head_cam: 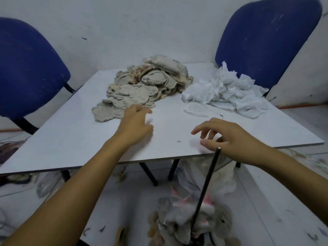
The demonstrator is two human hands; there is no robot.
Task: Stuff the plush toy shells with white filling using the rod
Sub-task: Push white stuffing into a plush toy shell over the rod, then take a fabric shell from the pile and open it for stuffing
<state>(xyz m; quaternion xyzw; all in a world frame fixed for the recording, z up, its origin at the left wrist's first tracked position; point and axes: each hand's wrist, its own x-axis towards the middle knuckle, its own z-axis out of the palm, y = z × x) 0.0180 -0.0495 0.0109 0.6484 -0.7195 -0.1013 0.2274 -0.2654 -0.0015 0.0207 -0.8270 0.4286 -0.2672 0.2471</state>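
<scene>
A heap of flat grey plush shells lies at the back middle of the white table. To its right sits a pile of white filling pouches. My left hand hovers open just in front of the nearest shell, fingers loosely bent, holding nothing. My right hand hangs open over the table's front edge with fingers spread. A thin black rod leans up from below, its top end just under my right hand; the hand does not grip it. Below the table lies a grey-and-pink plush pile.
Two blue chairs stand behind the table, one at the left and one at the right. A plastic bag of white stuffing sits under the table's front edge. Scraps of fluff litter the floor.
</scene>
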